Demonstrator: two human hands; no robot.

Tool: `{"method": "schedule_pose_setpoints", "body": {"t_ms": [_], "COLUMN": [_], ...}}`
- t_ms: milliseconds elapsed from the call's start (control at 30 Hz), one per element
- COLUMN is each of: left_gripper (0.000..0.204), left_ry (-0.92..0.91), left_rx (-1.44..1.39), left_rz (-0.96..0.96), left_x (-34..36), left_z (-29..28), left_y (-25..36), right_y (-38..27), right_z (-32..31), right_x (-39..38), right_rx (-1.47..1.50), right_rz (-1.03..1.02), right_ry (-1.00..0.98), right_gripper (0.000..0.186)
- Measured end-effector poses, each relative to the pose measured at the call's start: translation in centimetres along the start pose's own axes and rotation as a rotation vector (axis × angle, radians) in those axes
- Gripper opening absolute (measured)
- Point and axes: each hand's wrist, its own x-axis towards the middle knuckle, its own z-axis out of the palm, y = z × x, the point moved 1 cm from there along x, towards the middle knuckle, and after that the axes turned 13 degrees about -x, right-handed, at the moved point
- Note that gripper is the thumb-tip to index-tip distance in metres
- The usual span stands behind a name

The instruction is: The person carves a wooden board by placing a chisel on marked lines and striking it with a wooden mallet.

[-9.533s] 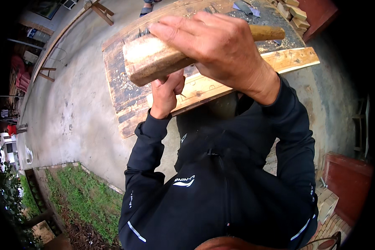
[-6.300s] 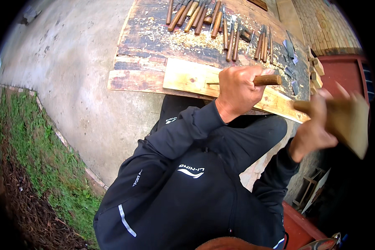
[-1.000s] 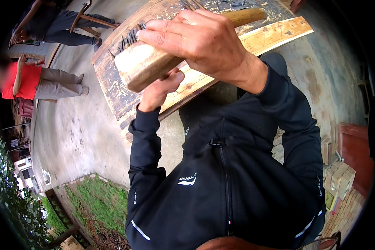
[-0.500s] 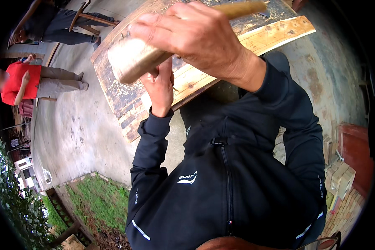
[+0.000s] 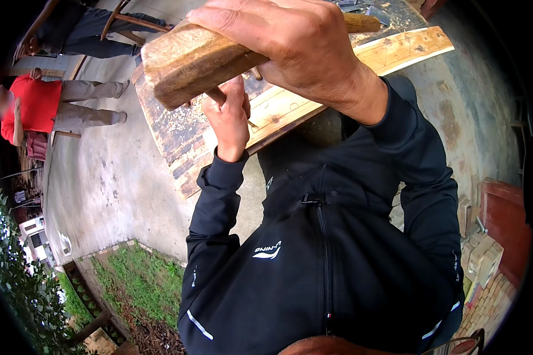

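Observation:
A wooden mallet (image 5: 189, 65) is raised in front of me, its blocky head over the workbench's left part. My right hand (image 5: 296, 44) is closed around it near where the handle (image 5: 361, 23) meets the head. Below the mallet head, my left hand (image 5: 230, 121) is closed on a round wooden handle (image 5: 217, 94), seemingly a chisel's; its blade is hidden. The left fist rests at a long pale plank (image 5: 397, 50) with pencil marks, which lies along the bench's near edge. From this view I cannot tell whether mallet and chisel handle touch.
Wood shavings cover parts of the worn workbench (image 5: 177, 151). Metal tools (image 5: 376, 15) lie on its far right. Two people stand at the left, one in a red shirt (image 5: 38, 103), one in dark clothes (image 5: 95, 35) by a wooden frame. Bricks (image 5: 482, 257) are stacked at the right.
The mallet has risen toward me and tilted, uncovering the top of the chisel handle. My left hand has stayed nearly in place. The person in red has shifted their arms and feet slightly.

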Motion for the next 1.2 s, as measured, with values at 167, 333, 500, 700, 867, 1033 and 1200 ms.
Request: {"method": "schedule_pose_setpoints", "body": {"t_ms": [167, 333, 500, 700, 867, 1033, 1200], "left_gripper": [0.047, 0.048, 0.044, 0.049, 0.05, 0.049, 0.049], "left_ry": [0.134, 0.158, 0.136, 0.104, 0.176, -0.055, 0.015], "left_rx": [-0.01, 0.012, -0.076, -0.046, -0.081, -0.094, -0.035], "left_rz": [0.095, 0.084, 0.09, 0.053, -0.019, -0.162, -0.022], "left_x": [-0.7, -0.9, -0.8, -1.1, -1.4, -0.4, -1.0], "left_z": [0.2, 0.7, 0.3, 0.3, 0.4, -0.8, -0.7], "left_y": [-0.2, -0.4, 0.0, 0.3, 0.9, 1.0, 1.3], "right_y": [-0.6, 0.0, -0.5, -0.3, -0.2, 3.6, 8.7], "right_z": [-0.1, -0.3, 0.7, -0.7, 2.2, -2.2, -5.9], "right_x": [1.6, 2.1, 1.2, 2.7, 0.3, -2.9, -11.0], "right_rx": [0.247, 0.425, 0.048, 0.188, -0.011, 0.002, 0.364], "right_rz": [0.27, 0.39, -0.015, 0.172, -0.111, 0.289, 1.073], "right_ry": [0.08, 0.077, -0.093, -0.003, -0.175, -0.378, -0.666], "right_gripper": [0.059, 0.058, 0.047, 0.034, 0.033, 0.051, 0.037]}}
